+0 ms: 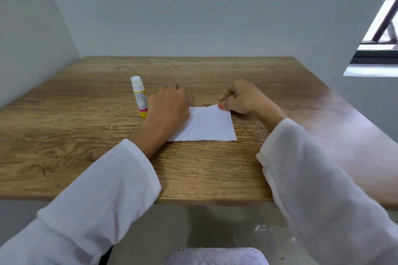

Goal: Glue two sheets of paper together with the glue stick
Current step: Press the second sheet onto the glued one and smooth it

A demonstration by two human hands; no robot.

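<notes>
Pinching the paper's [206, 123] far corner, the right hand [241, 99] peels it upward; the left hand [168, 105] lies on its left edge, fingers curled. Lift slowly, keeping the sheet flat on the worktop [86, 135]. Glue stick [139, 97] stands capped just left.

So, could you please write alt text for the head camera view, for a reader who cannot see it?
The right hand pinches the far corner of a white paper sheet on a wooden table, while the left hand rests on its left edge. A yellow-and-white glue stick stands upright beside the left hand.
</notes>
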